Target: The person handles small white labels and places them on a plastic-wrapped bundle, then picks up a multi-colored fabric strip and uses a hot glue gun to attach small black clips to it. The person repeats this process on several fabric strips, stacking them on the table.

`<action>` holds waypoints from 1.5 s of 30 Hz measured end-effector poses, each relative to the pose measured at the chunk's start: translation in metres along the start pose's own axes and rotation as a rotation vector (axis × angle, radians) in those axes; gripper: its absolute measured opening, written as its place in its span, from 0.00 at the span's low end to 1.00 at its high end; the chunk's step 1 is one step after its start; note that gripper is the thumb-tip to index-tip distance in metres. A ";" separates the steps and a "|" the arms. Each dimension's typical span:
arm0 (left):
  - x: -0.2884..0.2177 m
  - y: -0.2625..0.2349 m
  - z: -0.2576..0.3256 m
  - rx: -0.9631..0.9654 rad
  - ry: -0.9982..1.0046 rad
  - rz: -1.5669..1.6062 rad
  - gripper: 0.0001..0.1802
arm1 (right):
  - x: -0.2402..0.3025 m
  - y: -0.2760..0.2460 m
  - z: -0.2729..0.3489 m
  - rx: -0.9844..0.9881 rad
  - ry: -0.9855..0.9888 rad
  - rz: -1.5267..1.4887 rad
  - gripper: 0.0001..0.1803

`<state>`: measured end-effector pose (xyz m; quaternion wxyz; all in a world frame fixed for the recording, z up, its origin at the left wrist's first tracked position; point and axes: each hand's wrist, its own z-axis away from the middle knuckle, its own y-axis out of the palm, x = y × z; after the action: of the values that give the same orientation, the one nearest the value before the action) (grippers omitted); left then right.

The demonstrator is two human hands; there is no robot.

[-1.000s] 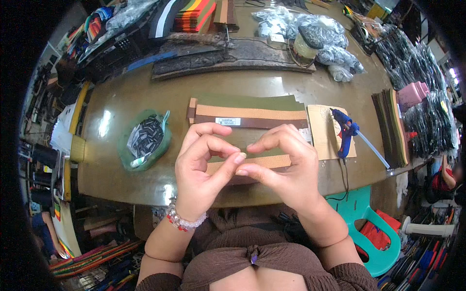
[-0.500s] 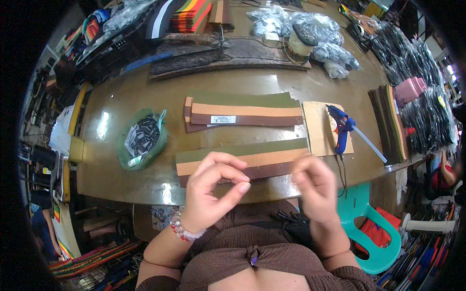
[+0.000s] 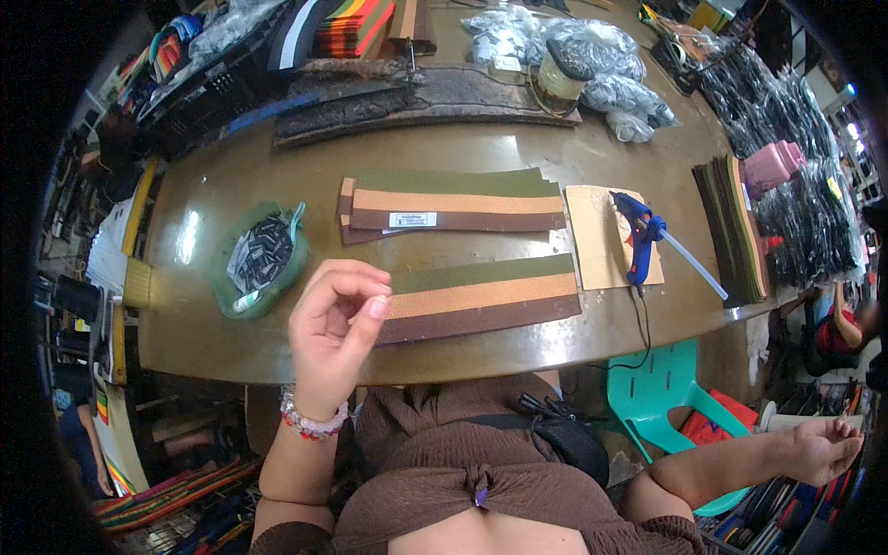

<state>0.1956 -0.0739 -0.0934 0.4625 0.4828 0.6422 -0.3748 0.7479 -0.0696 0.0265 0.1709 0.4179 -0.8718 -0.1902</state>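
My left hand (image 3: 335,324), a beaded bracelet at its wrist, hovers over the left end of a green, tan and brown striped strip (image 3: 486,294). Its thumb and fingers are drawn together in a pinch; anything between them is too small to make out. Far out to the right, beyond the table, my right hand (image 3: 821,450) has its fingers curled in, and whatever they may hold is hidden. Behind the strip lies a stack of matching strips (image 3: 490,200) with a white label (image 3: 413,219) on the front one.
A blue glue gun (image 3: 640,239) with a clear stick rests on cardboard (image 3: 592,268). Left stands a green bowl (image 3: 220,277) of small black pieces. More folded strips (image 3: 726,231) line the right edge. A turquoise chair (image 3: 661,393) is below; plastic-wrapped bundles (image 3: 597,55) sit at the back.
My right hand has swung from above the near strip far out to the right, past the table. My left hand has shifted left, still pinched. The view has moved slightly.
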 end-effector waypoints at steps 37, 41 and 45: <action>0.065 -0.046 0.005 0.033 0.144 -0.728 0.07 | 0.094 0.221 0.236 1.992 0.532 -0.047 0.15; 0.074 -0.044 0.009 0.025 0.165 -0.771 0.10 | 0.109 0.222 0.241 1.851 0.425 -0.069 0.19; 0.076 -0.043 0.009 0.020 0.178 -0.767 0.11 | 0.090 0.205 0.213 1.904 0.538 0.083 0.19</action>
<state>0.1478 -0.0727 -0.1675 0.2269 0.2430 0.8098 -0.4834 0.4610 0.0184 -0.0491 -0.0376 0.3793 -0.6070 0.6973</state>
